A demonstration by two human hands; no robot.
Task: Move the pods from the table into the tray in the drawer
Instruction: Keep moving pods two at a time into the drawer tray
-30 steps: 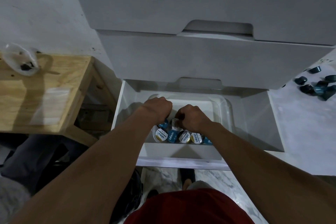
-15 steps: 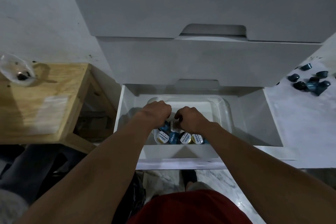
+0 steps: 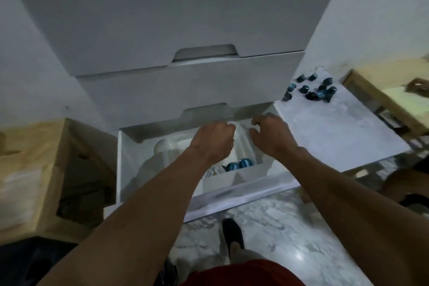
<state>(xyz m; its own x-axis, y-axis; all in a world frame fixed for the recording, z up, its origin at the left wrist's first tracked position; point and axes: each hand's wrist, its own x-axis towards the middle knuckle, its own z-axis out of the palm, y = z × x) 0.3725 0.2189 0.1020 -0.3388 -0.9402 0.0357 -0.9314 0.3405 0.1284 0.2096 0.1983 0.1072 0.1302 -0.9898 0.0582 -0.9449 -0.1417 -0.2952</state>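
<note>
Pods (image 3: 238,164) below left hand (image 3: 212,140)

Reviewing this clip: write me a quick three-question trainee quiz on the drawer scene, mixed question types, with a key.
1. True or false: every pod already lies in the tray.
2. The pods on the table lie on which side of the open drawer? A) the person's right B) the person's left C) behind the person
3. Fill in: the left hand and the right hand are both above the ____.

Key: 1 false, a cluster of pods remains on the table; 2 A; 3 drawer.
</note>
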